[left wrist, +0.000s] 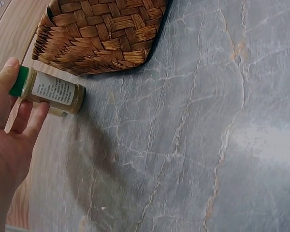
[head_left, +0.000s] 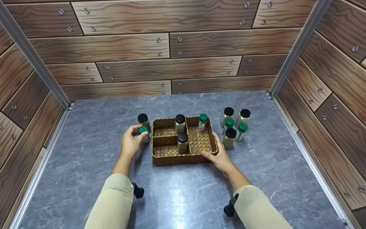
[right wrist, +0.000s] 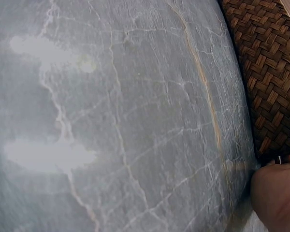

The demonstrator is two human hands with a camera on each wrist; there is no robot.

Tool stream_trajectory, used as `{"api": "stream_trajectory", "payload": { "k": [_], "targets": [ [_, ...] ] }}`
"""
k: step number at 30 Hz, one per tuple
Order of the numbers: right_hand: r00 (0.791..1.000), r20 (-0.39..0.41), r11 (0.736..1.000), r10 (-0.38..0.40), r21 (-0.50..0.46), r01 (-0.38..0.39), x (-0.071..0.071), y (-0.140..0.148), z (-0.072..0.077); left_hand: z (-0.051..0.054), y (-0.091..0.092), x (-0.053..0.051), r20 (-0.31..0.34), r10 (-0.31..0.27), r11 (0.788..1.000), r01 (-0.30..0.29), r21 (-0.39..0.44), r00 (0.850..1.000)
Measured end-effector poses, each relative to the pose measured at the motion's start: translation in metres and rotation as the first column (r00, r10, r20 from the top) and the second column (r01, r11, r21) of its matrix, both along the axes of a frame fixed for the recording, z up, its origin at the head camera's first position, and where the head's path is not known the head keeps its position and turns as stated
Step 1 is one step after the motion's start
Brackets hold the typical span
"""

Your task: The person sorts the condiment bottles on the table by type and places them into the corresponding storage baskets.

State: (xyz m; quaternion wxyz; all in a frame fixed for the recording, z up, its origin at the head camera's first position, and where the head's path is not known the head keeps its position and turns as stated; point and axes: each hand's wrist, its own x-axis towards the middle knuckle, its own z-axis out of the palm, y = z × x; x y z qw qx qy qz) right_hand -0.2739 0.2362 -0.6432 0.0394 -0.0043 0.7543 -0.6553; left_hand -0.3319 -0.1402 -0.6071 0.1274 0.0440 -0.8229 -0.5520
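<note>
The left hand [head_left: 130, 143] pinches a green-capped jar [head_left: 143, 130] just left of the woven basket [head_left: 183, 160]; in the left wrist view that hand [left wrist: 14, 130] has thumb and fingers round the labelled jar [left wrist: 53, 89]. At the basket's right front corner, the right hand [head_left: 221, 159] grips the wall, thumb at the front and fingers along the right side. In the right wrist view only part of this hand [right wrist: 276, 195] shows beside the basket [right wrist: 275, 82]. Inside the basket stand two black-capped jars [head_left: 180, 124] [head_left: 183, 143] and a green-capped jar [head_left: 203, 122].
A black-capped jar [head_left: 142, 119] stands behind the left hand. Right of the basket is a group of several jars [head_left: 229, 138] with black and green caps. Wood-patterned walls [head_left: 138, 70] enclose the grey marbled table [head_left: 84, 152] at the back and sides.
</note>
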Motion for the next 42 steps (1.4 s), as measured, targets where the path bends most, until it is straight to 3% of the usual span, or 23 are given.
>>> {"api": "stream_trajectory", "payload": {
  "k": [12,20,28,38,42],
  "targets": [
    [1.0,-0.011,1.0,-0.011,-0.006,0.011,0.0,0.002,-0.003,-0.005,0.005,0.013,-0.064,0.001,1.0,-0.002,-0.009,0.998],
    [1.0,-0.019,1.0,-0.008,-0.01,0.008,-0.001,0.001,-0.004,0.002,-0.002,0.016,-0.067,-0.011,1.0,0.011,0.013,0.998],
    [1.0,-0.016,1.0,-0.002,-0.012,0.002,-0.001,0.0,-0.003,0.033,-0.004,0.023,-0.109,-0.017,1.0,0.018,0.007,0.994],
    [1.0,-0.021,1.0,0.0,-0.023,-0.001,-0.002,0.0,-0.002,0.078,0.013,0.03,-0.112,-0.04,0.998,0.045,0.043,0.993],
    [1.0,-0.021,1.0,-0.004,-0.021,0.004,-0.003,0.0,-0.003,0.09,0.02,0.03,-0.123,-0.062,0.994,0.073,0.084,0.99]
  ]
}}
